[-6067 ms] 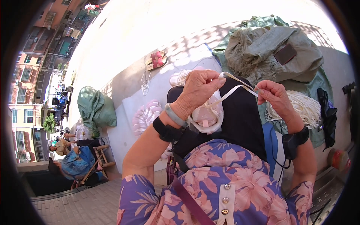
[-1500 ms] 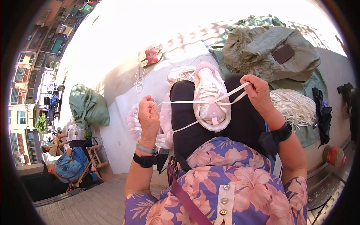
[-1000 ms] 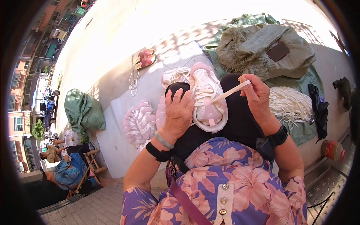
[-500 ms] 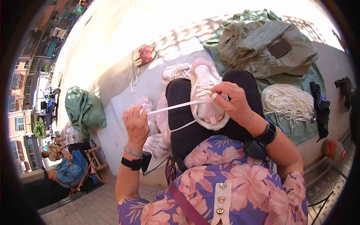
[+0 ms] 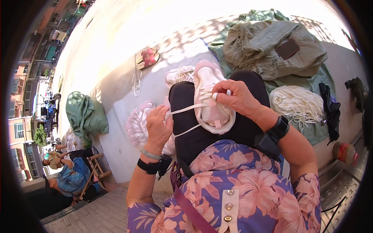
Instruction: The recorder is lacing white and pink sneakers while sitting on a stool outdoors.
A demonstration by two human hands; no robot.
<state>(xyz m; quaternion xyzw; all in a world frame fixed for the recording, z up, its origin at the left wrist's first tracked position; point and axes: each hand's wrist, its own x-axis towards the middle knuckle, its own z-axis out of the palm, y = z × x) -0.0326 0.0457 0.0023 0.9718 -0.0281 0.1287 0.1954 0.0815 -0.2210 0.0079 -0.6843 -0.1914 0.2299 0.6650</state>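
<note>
A pink and white sneaker (image 5: 210,93) rests on my lap between my black-clad thighs, its toe pointing away from me. White lace crosses its upper part. My right hand (image 5: 237,98) is over the sneaker's right side, thumb and forefinger pinched on a white shoelace (image 5: 190,108) near the eyelets. That lace runs left from the shoe to my left hand (image 5: 158,126), whose fingers are closed around it. A second length of lace leaves the shoe's lower left side and passes over my left thigh.
More pink and white sneakers (image 5: 138,124) lie on a pale sheet (image 5: 118,155) to the left. A bundle of white laces (image 5: 297,105) sits at right, below a big tan sack (image 5: 272,46). Red sandals (image 5: 147,58), a green bag (image 5: 85,114) and seated people (image 5: 74,174) are farther off.
My left hand has moved right, closer to the sneaker, and the lace between my hands is shorter. My right hand has shifted slightly left and up, still pinching the lace.
</note>
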